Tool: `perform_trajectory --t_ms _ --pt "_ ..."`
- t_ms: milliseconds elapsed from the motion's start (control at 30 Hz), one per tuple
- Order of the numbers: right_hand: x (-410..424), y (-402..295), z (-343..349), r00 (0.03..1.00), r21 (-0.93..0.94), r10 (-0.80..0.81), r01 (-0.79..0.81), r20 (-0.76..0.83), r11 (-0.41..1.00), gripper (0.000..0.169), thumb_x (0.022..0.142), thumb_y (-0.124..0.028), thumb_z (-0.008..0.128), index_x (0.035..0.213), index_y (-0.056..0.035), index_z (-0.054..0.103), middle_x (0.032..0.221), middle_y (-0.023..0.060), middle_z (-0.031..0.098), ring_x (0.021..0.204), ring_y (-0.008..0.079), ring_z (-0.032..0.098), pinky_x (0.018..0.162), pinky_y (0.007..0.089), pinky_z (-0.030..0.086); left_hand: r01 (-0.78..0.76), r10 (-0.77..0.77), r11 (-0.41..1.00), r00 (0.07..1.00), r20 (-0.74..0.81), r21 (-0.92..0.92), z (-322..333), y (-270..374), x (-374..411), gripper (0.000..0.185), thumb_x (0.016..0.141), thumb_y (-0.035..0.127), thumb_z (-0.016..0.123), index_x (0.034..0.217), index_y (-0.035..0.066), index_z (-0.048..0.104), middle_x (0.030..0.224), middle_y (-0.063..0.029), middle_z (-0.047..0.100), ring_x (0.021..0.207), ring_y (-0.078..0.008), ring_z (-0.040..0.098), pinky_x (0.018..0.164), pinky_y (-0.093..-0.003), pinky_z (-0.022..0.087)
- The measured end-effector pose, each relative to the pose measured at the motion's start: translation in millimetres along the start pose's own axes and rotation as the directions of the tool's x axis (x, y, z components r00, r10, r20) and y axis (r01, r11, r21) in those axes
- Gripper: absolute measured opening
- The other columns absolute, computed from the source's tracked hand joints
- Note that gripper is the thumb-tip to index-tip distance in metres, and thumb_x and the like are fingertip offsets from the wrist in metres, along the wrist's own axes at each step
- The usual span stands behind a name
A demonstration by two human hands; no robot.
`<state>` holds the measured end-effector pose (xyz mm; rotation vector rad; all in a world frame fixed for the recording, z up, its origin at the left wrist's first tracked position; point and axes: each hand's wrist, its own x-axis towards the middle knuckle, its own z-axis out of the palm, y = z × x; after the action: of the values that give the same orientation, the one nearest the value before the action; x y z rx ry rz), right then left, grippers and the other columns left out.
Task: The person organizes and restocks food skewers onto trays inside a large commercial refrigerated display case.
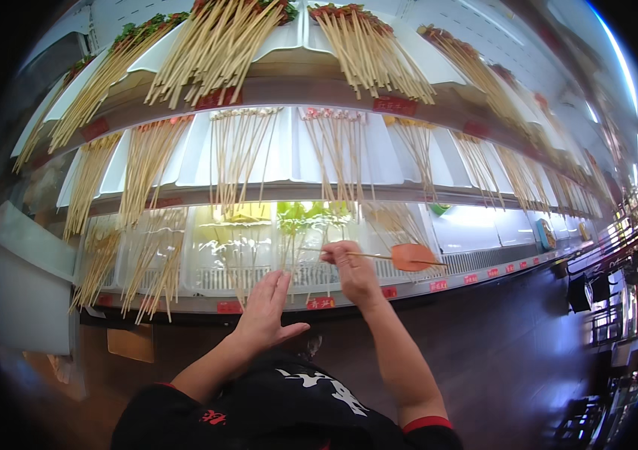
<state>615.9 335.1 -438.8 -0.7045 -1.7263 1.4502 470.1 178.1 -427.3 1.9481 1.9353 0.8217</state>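
Note:
Between the thumb and fingers of my right hand (355, 273) is a bamboo skewer with an orange food slice (413, 257) on it, perhaps carrot or sliced meat. The skewer lies nearly level, slice end to the right, above the front of the lowest shelf. My left hand (265, 309) holds nothing; its thumb is spread away from the extended fingers. It is nearest to the shelf's front rail, in front of a clear plastic tray (206, 247) of skewers. Behind my right hand are skewers of green vegetable (302, 216), partly hidden by glare.
Above, a middle shelf (274, 191) and a top shelf (296, 70) carry white trays with many bamboo skewers (220, 50) jutting forward. Red labels with writing (320, 304) line the rails. A white panel (32, 292) stands at left. Dark floor (482, 343) stretches right.

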Motion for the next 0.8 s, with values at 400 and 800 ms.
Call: perform_trajectory --t_ms 400,800 --pt "3.0 8.2 -191.8 0.980 -0.479 0.007 -0.104 -0.201 0.872 0.017 0.094 -0.013 0.044 0.093 0.0011 0.054 0.078 0.0070 0.060 0.073 0.0151 0.060 0.067 0.0253 0.047 -0.008 -0.002 0.997 0.991 0.130 0.077 64.0 9.0 57.0 0.081 0.067 0.038 0.073 0.127 -0.001 0.036 0.128 -0.0236 0.037 0.118 -0.0401 0.036 0.098 -0.0441 0.031" --pt "-27.8 -29.2 -263.3 0.981 -0.075 -0.021 0.007 -0.191 0.997 0.015 0.094 -0.009 0.043 0.092 0.0017 0.053 0.083 0.0088 0.061 0.075 0.0129 0.060 0.069 0.0243 0.049 -0.093 0.101 0.991 0.992 0.070 -0.100 112.3 118.8 139.9 0.069 0.072 0.035 0.070 0.125 0.001 0.040 0.127 -0.0225 0.039 0.120 -0.0390 0.036 0.100 -0.0450 0.031"
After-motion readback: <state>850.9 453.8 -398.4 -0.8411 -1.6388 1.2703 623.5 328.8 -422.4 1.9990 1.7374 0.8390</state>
